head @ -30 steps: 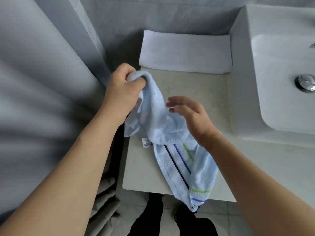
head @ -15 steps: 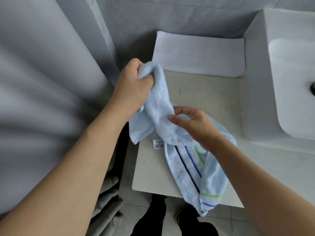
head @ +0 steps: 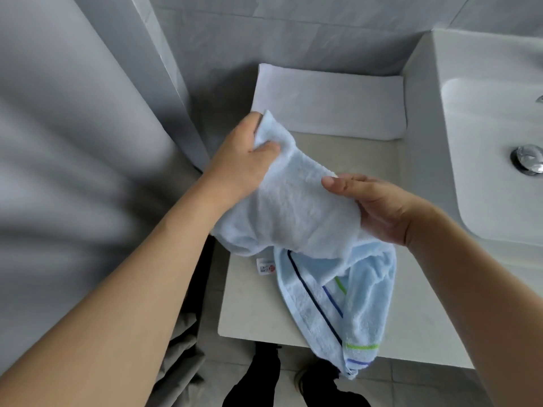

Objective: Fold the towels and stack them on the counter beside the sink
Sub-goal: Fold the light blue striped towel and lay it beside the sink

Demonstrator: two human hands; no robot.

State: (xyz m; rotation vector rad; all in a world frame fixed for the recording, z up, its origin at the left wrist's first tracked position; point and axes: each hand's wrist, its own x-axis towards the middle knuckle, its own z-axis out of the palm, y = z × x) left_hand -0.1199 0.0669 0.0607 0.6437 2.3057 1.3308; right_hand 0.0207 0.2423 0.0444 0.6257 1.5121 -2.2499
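Head view, the only one. Centre of frame: a light blue towel [head: 296, 212] held above the counter [head: 252, 306], its striped end draping down toward the lower right and hanging past the counter's front edge. A small label shows at its lower left edge.

Left hand [head: 241, 163], upper centre-left — fingers clamped on one bunched corner of the towel, thumb over the top. Right hand [head: 379, 210], centre-right — thumb lies on the cloth and palm cups the edge; the other fingers go under the fabric, so a loose hold, prob. not a firm pinch.

Upper centre: a white towel [head: 329, 101] already folded flat on the counter against the back wall, just beside the sink [head: 484, 142] at right. Drain at far right.

Step in hand, as I read it: opening out the blue towel, hunting for the second corner — folding proper not yet begun. Next move calls for the right hand to slide along the top edge to its corner, pull taut w/ the left, then bring halves together. Finished fold goes on the white one.
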